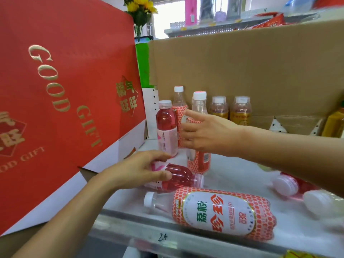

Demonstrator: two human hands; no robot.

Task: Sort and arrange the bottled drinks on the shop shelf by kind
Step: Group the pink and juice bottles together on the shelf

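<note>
White shop shelf backed by cardboard box, red gift box at left. Grips lying pink bottle with left hand, fingers curled round its label end. Holds right hand wide, fingers spread, in front of upright honeycomb-label bottle, just beside upright pink bottle. Big honeycomb-label bottle lying along front edge; two amber bottles upright at back; more lying bottles partly hidden under right forearm.

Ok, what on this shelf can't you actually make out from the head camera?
All head view.
Pink-capped bottle and white bottle lying at right: blurred, half covered by the right forearm; kind unclear.
Yellow bottle: cut off by the right edge.
Right standing honeycomb bottle: label hidden behind the right hand.
Left amber bottle and right amber bottle at back: label text too small.
</note>
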